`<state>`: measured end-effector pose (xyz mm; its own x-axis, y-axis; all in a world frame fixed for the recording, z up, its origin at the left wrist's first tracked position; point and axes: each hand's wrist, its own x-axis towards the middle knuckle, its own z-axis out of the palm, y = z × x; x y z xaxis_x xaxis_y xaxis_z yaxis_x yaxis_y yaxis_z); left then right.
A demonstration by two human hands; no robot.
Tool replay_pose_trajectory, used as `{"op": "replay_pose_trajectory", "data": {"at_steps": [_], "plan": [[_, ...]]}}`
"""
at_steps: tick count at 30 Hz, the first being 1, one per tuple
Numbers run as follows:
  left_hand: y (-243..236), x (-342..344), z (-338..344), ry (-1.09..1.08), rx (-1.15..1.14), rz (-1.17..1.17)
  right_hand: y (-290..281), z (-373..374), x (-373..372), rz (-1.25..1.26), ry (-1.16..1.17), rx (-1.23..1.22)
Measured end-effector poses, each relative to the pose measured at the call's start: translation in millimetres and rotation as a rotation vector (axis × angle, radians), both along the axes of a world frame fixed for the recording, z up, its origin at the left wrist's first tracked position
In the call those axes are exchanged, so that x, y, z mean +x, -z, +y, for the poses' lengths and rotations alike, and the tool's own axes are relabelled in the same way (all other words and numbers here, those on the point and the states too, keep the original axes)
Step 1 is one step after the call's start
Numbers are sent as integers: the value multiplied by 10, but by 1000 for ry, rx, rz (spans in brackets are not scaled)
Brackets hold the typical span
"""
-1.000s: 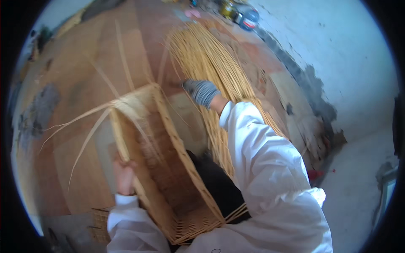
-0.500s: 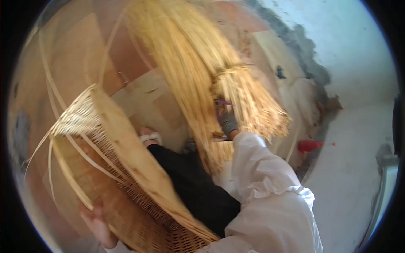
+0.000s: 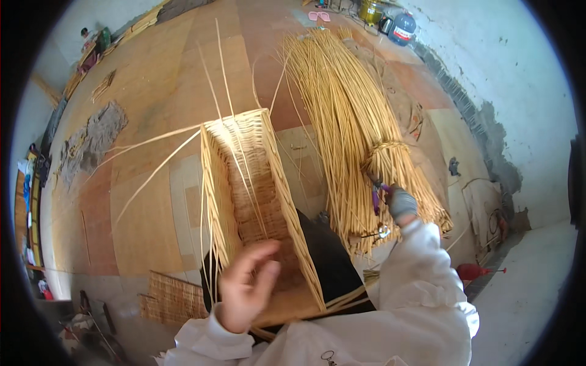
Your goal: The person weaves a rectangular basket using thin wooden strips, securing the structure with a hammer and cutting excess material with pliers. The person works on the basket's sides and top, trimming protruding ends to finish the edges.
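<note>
A long woven basket (image 3: 282, 177) lies across my lap, its hollow facing up, with several loose pale strands sticking out from its far end. My left hand (image 3: 249, 285), bare, is raised over its near part, fingers loosely bent and apart, holding nothing. To the right, my right hand (image 3: 401, 204) wears a grey glove and is closed round a purple-handled hand tool (image 3: 377, 196), which looks like cutters. The tool is against a big bundle of pale stalks (image 3: 348, 110), bound near its close end. Fingers of the gloved hand are partly hidden.
A grey cloth (image 3: 94, 141) lies on the patchwork floor at left, and a woven mat piece (image 3: 173, 297) nearer. A red bulb-shaped object (image 3: 473, 271) rests by the right wall. Far off are pink slippers (image 3: 318, 16), a large water bottle (image 3: 403, 29) and another person (image 3: 90, 41).
The basket has swung from slanting at the left to nearly straight ahead. My left hand has come off its rim and up over it. My right hand stays at the purple tool.
</note>
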<state>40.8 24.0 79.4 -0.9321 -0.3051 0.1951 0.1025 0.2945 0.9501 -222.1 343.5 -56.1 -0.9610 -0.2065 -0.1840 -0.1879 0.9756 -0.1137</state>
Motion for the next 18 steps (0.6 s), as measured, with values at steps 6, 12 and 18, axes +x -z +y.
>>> {"op": "replay_pose_trajectory", "data": {"at_steps": [6,12,18], "plan": [[-52,504,1268,236,-307,-252,-1833,-124,2226,48,-403,-780],[-156,788,1213,847,-524,-416,-1249,-215,2856,-1375,-117,-1882],[1078,-747,-425,-411,-874,-505,-898,-675,2119,-713,128,-1304]]}}
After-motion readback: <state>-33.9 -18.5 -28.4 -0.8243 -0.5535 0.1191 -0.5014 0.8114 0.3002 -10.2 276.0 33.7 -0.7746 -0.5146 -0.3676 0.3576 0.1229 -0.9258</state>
